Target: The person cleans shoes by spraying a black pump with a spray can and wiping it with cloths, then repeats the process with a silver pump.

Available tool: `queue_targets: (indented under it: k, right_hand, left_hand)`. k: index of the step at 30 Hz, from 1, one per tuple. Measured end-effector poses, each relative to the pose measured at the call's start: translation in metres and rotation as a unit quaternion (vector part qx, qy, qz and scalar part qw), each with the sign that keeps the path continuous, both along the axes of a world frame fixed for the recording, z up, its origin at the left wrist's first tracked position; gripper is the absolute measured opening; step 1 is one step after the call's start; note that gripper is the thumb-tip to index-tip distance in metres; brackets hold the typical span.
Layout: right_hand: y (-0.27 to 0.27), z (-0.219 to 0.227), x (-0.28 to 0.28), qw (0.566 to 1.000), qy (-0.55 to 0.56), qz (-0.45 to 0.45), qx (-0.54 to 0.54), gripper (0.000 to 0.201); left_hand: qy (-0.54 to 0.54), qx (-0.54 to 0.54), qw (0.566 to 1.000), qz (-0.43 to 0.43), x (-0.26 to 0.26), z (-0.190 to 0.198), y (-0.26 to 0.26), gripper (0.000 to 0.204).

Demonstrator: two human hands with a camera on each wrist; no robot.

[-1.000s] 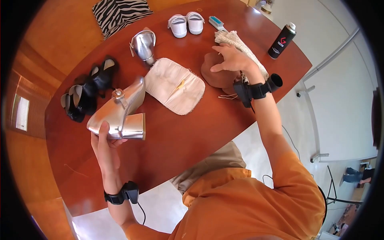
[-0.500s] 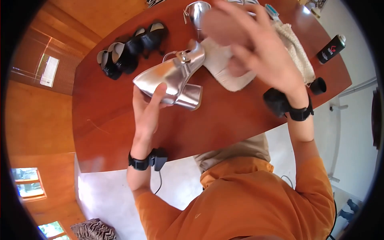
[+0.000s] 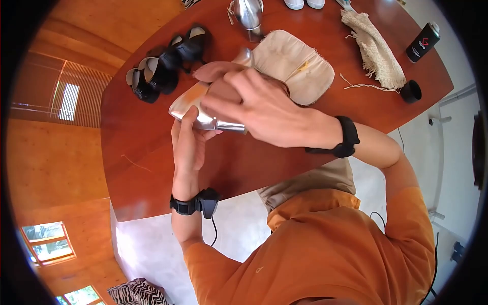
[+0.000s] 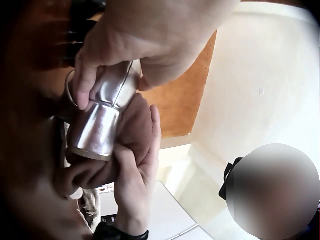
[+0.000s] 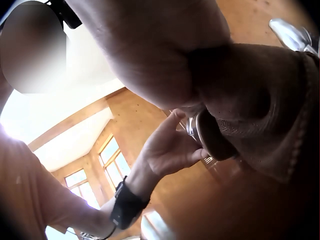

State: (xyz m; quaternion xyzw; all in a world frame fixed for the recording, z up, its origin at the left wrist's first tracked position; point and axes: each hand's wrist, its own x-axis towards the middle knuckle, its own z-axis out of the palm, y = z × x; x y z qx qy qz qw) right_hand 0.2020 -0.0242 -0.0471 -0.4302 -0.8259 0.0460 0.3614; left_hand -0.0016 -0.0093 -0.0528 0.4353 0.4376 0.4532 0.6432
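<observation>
My left hand (image 3: 189,145) grips a shiny silver block-heeled shoe (image 3: 184,105) from below, near its toe, with the thumb along its side. A soft brown cloth (image 3: 216,72) with a stitched edge is in my right hand (image 3: 277,114), laid over the upper of the shoe. It hides the shoe's middle and strap in the head view. From the left wrist, the silver heel (image 4: 95,131) shows, with brown folds (image 4: 134,125) bunched behind it and right-hand fingers around them. The shoe is held above the table (image 3: 239,170).
Behind the hands lies a cream padded piece (image 3: 305,66). The other silver shoe (image 3: 248,15) and white shoes (image 3: 304,4) stand farther back. Black shoes (image 3: 157,73) line the left. Toward the right are a fringed cream cloth (image 3: 373,53), a black spray can (image 3: 423,44) and its cap (image 3: 410,91).
My right hand has lifted the brown cloth off the table beside the fringed cloth and brought it left onto the silver shoe. My left hand keeps its grip; the head view has shifted.
</observation>
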Motion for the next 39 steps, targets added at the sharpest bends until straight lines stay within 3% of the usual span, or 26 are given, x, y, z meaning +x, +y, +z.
queue_targets:
  k: [2,3,4,6,7,10,12,14,16,18,20,22,24,25,26,27,28,30,32,34,36,38,39]
  right_hand:
    - [-0.003,-0.001,-0.003,0.995,-0.053,0.035,0.072,0.057]
    - [0.007,0.0,0.005,0.999,-0.024,0.026,0.033,0.058]
    - [0.017,0.002,0.015,0.997,-0.058,-0.032,-0.027,0.056]
    - [0.059,-0.03,0.031,0.988,0.006,-0.116,-0.102,0.051]
    - [0.066,-0.03,0.037,0.974,-0.017,-0.162,-0.158,0.052]
    - [0.064,-0.024,0.033,0.968,-0.057,-0.165,-0.179,0.055]
    - [0.048,-0.014,0.032,0.97,-0.076,-0.114,-0.199,0.058]
    - [0.04,-0.018,0.038,0.982,-0.107,-0.026,-0.151,0.061]
    - [0.053,-0.024,0.05,0.978,-0.069,-0.023,-0.196,0.057]
    - [0.07,-0.033,0.061,0.967,0.018,-0.087,-0.238,0.052]
    - [0.075,-0.028,0.062,0.969,0.006,-0.086,-0.231,0.047]
    - [0.069,-0.018,0.057,0.969,-0.064,-0.118,-0.206,0.047]
    - [0.082,-0.025,0.063,0.976,-0.031,-0.144,-0.16,0.044]
    - [0.087,-0.029,0.066,0.98,0.001,-0.166,-0.114,0.042]
    - [0.086,-0.028,0.067,0.979,0.002,-0.168,-0.114,0.042]
    - [0.085,-0.026,0.068,0.988,0.03,-0.106,-0.108,0.046]
    - [0.085,-0.025,0.069,0.992,0.058,-0.043,-0.102,0.051]
    - [0.06,-0.005,0.059,0.989,0.06,-0.023,-0.134,0.053]
    - [0.04,0.011,0.054,0.982,0.071,0.134,-0.111,0.05]
    - [0.04,0.007,0.053,0.979,0.081,0.155,-0.102,0.049]
    - [0.047,0.003,0.055,0.975,0.087,0.182,-0.089,0.048]
    - [0.058,-0.002,0.058,0.987,0.035,0.062,-0.143,0.049]
    - [0.045,0.012,0.055,0.986,0.038,0.073,-0.148,0.044]
  left_hand:
    - [0.008,0.011,1.0,-0.006,-0.003,0.001,-0.005,0.038]
    - [0.013,0.024,1.0,-0.009,-0.005,0.002,-0.006,0.038]
    - [0.015,0.021,1.0,-0.009,-0.008,0.003,-0.007,0.038]
    - [0.05,0.027,0.998,-0.017,-0.012,0.004,-0.01,0.039]
    - [0.089,0.046,0.995,-0.02,-0.012,0.002,-0.01,0.046]
    - [0.091,0.063,0.994,-0.012,-0.009,0.002,-0.007,0.047]
    - [0.083,0.059,0.995,-0.009,-0.009,0.002,-0.008,0.052]
    - [0.08,0.058,0.995,-0.006,-0.008,0.004,-0.01,0.057]
    - [0.219,0.146,0.963,-0.051,-0.004,0.005,-0.017,0.064]
    - [0.23,0.133,0.961,-0.082,-0.003,0.005,-0.02,0.065]
    - [0.326,0.204,0.92,-0.075,0.003,0.008,-0.022,0.06]
    - [0.347,0.219,0.909,-0.075,0.009,0.02,-0.028,0.064]
    - [0.502,0.415,0.754,-0.083,0.012,0.029,-0.031,0.068]
    - [0.502,0.416,0.754,-0.085,0.013,0.029,-0.033,0.068]
    - [0.514,0.46,0.717,-0.1,0.014,0.029,-0.036,0.07]
    - [0.524,0.504,0.678,-0.112,0.015,0.03,-0.037,0.072]
    - [0.523,0.505,0.677,-0.112,0.016,0.03,-0.037,0.072]
    - [0.494,0.462,0.723,-0.143,0.017,0.03,-0.04,0.07]
    - [0.499,0.46,0.718,-0.152,0.017,0.03,-0.039,0.073]
    - [0.507,0.453,0.715,-0.164,0.016,0.03,-0.041,0.075]
    - [0.445,0.377,0.798,-0.152,0.017,0.031,-0.041,0.085]
    - [0.455,0.394,0.784,-0.15,0.016,0.032,-0.037,0.093]
    - [0.463,0.415,0.768,-0.152,0.015,0.034,-0.033,0.103]
